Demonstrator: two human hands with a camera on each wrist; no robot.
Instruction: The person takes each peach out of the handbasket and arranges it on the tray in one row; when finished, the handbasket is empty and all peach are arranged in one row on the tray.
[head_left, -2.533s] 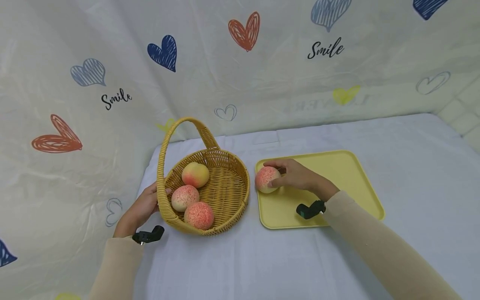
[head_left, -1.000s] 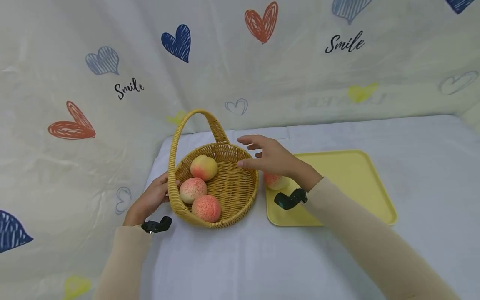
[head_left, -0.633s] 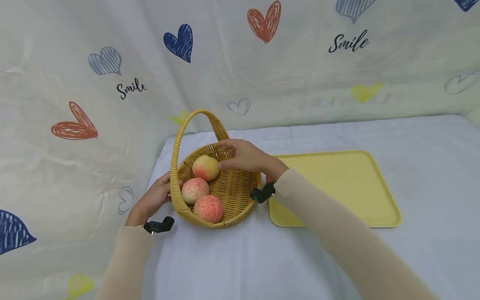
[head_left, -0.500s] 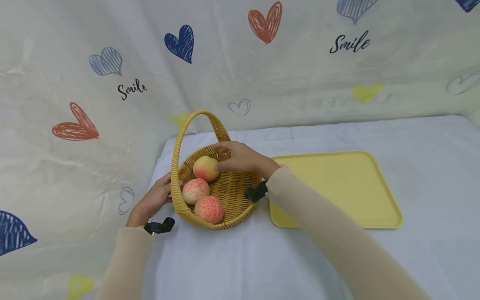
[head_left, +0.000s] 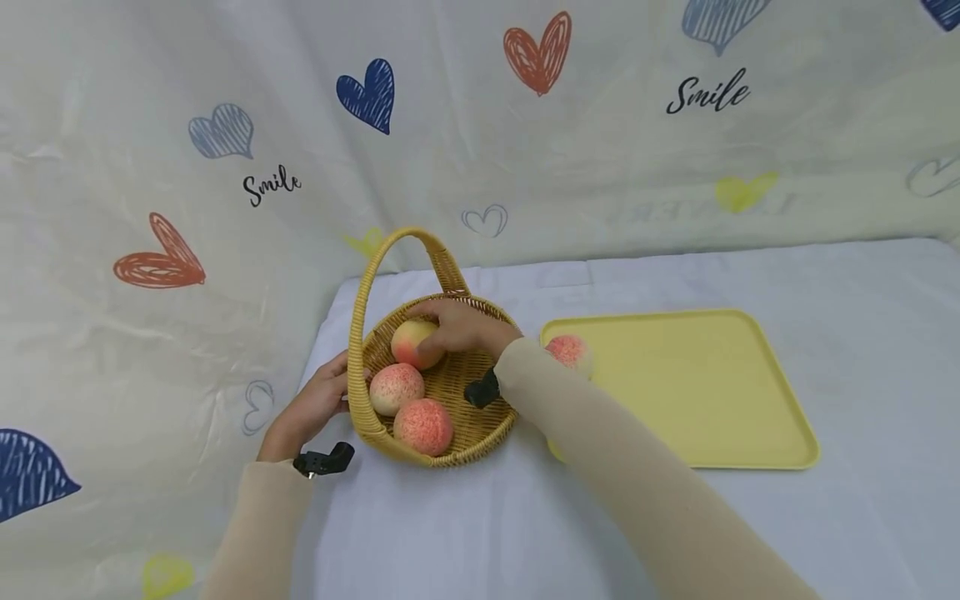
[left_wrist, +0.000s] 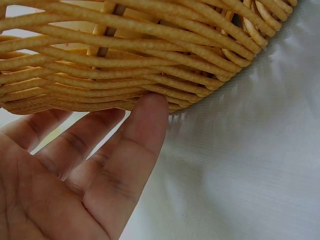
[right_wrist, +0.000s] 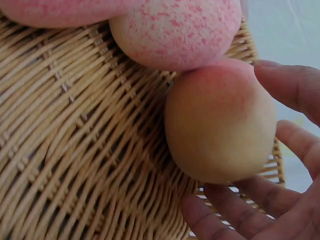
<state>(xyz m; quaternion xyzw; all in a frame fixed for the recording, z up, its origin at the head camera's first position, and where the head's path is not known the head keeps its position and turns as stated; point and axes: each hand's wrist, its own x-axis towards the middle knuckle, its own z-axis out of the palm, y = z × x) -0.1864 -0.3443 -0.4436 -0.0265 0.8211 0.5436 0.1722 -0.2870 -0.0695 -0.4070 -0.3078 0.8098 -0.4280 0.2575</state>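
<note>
The right hand (head_left: 457, 327) is reaching into the wicker basket (head_left: 497, 435), and its fingers are curving round the yellow peach (right_wrist: 220, 127). In the right wrist view the thumb is meeting one side of the fruit while the other fingers are spreading along the opposite side, two of their tips hiding behind it. The spread is matching the peach's width; how firmly they are pressing, I cannot tell. The peach is sitting inside the basket, near the far side and leaning against the pale speckled peach (head_left: 397, 389), which in turn is touching the red peach (head_left: 423, 426).

The left hand (head_left: 318, 404) is holding the basket's left side beside the handle (head_left: 360, 350). In the left wrist view one fingertip is pressing on the woven outside, while the other fingers, slightly bent and apart, are passing behind the weave, their tips hiding there.

To the right, a yellow tray (head_left: 697, 392) is lying on the white-covered table (head_left: 450, 533), just beside the basket. A fourth peach (head_left: 567, 350) is resting at its left end, the right sleeve (head_left: 622, 458) partly covering it.
</note>
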